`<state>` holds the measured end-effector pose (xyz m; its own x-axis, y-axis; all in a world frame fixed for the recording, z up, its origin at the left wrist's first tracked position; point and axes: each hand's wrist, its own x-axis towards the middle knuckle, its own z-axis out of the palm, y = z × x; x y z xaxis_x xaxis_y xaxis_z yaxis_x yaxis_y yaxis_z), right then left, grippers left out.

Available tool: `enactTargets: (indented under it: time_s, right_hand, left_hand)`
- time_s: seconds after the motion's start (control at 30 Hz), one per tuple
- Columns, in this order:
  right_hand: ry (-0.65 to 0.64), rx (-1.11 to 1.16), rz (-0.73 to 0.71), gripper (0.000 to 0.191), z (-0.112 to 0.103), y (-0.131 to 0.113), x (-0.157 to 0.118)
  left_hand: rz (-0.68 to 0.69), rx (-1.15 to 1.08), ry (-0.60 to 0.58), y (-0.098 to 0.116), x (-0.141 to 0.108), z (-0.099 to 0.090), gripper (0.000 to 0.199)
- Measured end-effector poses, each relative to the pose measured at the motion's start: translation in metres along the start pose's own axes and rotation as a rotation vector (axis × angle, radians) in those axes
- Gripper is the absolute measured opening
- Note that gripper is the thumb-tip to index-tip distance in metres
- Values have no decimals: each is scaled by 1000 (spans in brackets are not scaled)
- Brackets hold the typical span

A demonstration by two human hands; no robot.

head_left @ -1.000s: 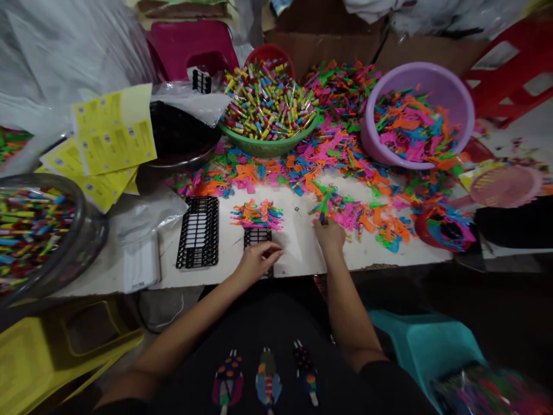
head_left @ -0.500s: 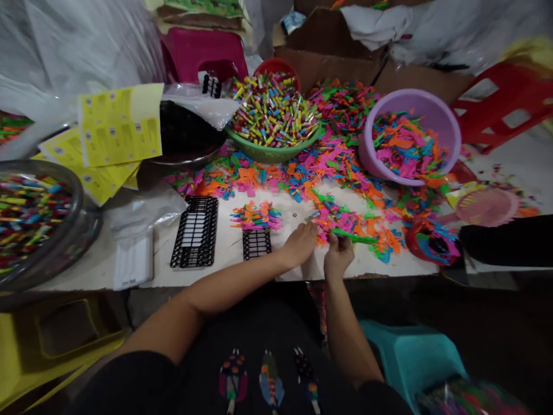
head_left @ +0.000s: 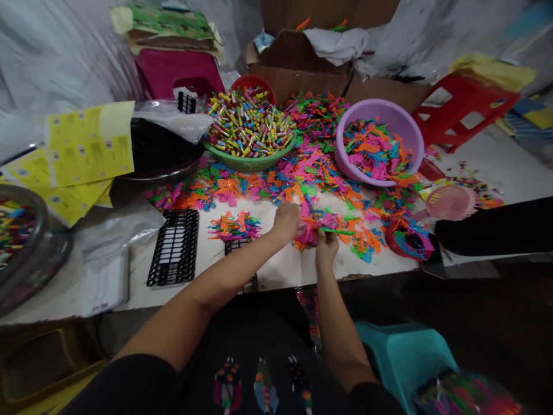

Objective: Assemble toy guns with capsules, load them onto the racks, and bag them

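My right hand [head_left: 327, 249] is closed on a long, thin green plastic piece [head_left: 339, 231], which points to the right from the fingertips. To its left, my left hand [head_left: 286, 222] is held above the white table with fingers curled together beside pink plastic pieces. What those fingers hold, if anything, I cannot make out. Loose orange, pink, green and blue plastic pieces [head_left: 365, 245] lie right of and beyond both hands. Left of my left hand, a row of coloured pieces [head_left: 235, 223] sits at the far end of a small black rack [head_left: 234, 246], partly covered by my forearm.
A larger black rack [head_left: 174, 248] and a white box [head_left: 106, 282] lie at the left. Behind are a green basin [head_left: 254, 163] of small coloured tubes and a purple basin [head_left: 380, 106] of plastic pieces. A red bowl [head_left: 394, 237] and a pink strainer-like item [head_left: 451, 202] stand right.
The camera view has swung, shifting the table leftward in the picture. My left hand has moved a little farther from the table's front edge. My right hand still holds the green plastic piece.
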<state>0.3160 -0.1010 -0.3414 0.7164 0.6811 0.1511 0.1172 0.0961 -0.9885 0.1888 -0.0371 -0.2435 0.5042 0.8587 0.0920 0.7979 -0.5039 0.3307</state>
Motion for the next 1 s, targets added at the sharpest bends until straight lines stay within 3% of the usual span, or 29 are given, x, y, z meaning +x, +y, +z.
enactTargets:
  time_s: [0.2,0.37,0.47,0.57,0.63,0.7,0.77,0.83,0.93,1.0]
  right_hand:
    - [40,-24,-1,32,11,-9,6]
    - [114,71,5,31,10,-22,-3]
    - [111,105,11,29,10,-32,-9]
    - [108,82,-6,27,10,-45,-16]
    - [107,59,-32,27,9,-55,-26]
    - [68,36,-46,27,11,-62,-42]
    - [-63,-7,-32,27,17,-65,-62]
    - [-268,-84,-7,25,29,-62,-84]
    - [-488,-230,-16,24,55,-51,-109]
    - [-529,-305,-36,24,70,-43,-118]
  left_hand:
    - [-57,5,46,14,-4,-39,27]
    - [-80,-284,-204,3,-8,-60,18]
    - [-148,-634,-443,-4,-18,-66,14]
    - [-194,-1219,-605,-12,-51,-68,15]
    - [-129,-1438,-557,-22,-88,-69,18]
    - [-98,-1420,-509,-38,-131,-66,22]
    - [-156,-1308,-318,-59,-169,-59,23]
    - [-268,-1132,-31,-82,-196,-48,19]
    - [-413,-915,325,-111,-212,-27,22]
    - [-481,-858,449,-123,-211,-16,24]
